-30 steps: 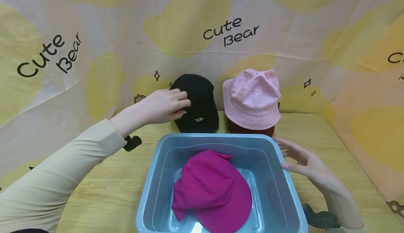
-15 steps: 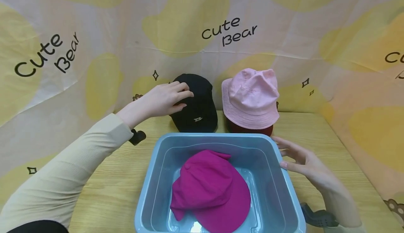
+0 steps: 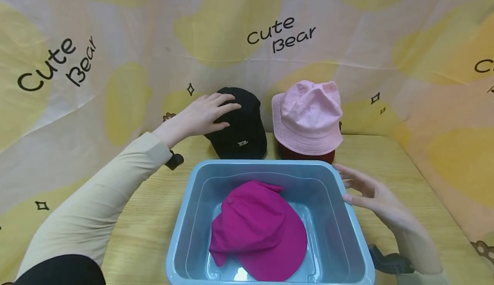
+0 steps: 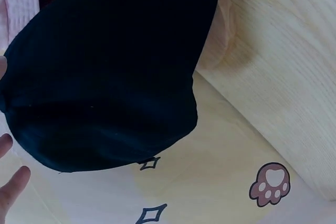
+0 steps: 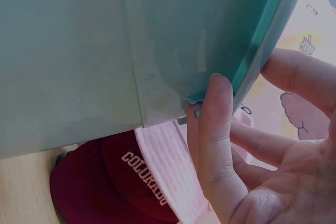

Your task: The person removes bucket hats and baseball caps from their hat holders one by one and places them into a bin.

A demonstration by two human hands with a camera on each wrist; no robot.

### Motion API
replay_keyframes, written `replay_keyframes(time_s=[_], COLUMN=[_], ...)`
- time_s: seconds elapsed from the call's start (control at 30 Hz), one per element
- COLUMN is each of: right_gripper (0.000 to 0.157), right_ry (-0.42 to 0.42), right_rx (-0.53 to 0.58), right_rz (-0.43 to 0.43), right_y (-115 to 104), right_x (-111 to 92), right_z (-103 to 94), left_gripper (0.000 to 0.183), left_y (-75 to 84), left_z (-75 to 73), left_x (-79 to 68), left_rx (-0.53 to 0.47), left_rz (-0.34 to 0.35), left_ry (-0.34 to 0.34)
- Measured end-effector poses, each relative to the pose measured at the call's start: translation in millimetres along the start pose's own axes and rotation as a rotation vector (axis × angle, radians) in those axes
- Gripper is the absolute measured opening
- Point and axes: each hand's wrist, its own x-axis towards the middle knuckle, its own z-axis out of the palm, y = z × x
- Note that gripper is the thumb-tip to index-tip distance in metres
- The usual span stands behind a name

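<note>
My left hand (image 3: pixel 202 115) reaches over a black baseball cap (image 3: pixel 245 124) with a small white emblem, its fingers spread along the crown. In the left wrist view the crown (image 4: pixel 105 87) fills much of the picture, with fingertips (image 4: pixel 16 187) at its left edge. At the right, my other hand (image 3: pixel 366 193) holds the rim of a light blue plastic basin (image 3: pixel 181 223); in the right wrist view its fingers (image 5: pixel 216 114) lie against the outer wall by the rim. Inside the basin lies a magenta cap (image 3: pixel 254 229), brim to the right.
A pink bucket hat (image 3: pixel 308 122) sits on top of a dark red cap (image 3: pixel 305 155) behind the basin; the red cap (image 5: pixel 113 182) bears the word COLORADO. Printed cloth (image 3: pixel 216 36) hangs behind the wooden table (image 3: pixel 139 229). A black rounded thing (image 3: pixel 63 270) shows at lower left.
My left hand has moved right and slightly up across the black cap, and its fingers have spread and straightened. The right hand stays on the basin's rim.
</note>
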Motion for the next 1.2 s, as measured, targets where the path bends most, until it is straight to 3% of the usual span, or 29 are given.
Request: replay_keyframes(time_s=[0.3,0.73,0.97,1.2], right_gripper=[0.062,0.061,0.061,0.061], right_ry=[0.001,0.009,0.0,-0.008], right_rx=[0.006,-0.007,0.013,0.023], right_rz=[-0.009,0.033,0.021,0.02], right_y=[0,-1,0,1], right_x=[1,-1,-1,-2], right_z=[-2.3,-2.8,-2.3,-0.6], left_gripper=[0.052,0.046,0.043,0.038], left_y=[-4.7,-3.7,-5.0,-2.9], left_z=[6.7,16.9,19.4,17.2], left_x=[2.2,3.1,7.5,8.2], left_rx=[-0.036,-0.066,-0.021,0.018], left_rz=[0.006,0.032,0.059,0.044], left_ry=[-0.003,0.125,0.198,0.188])
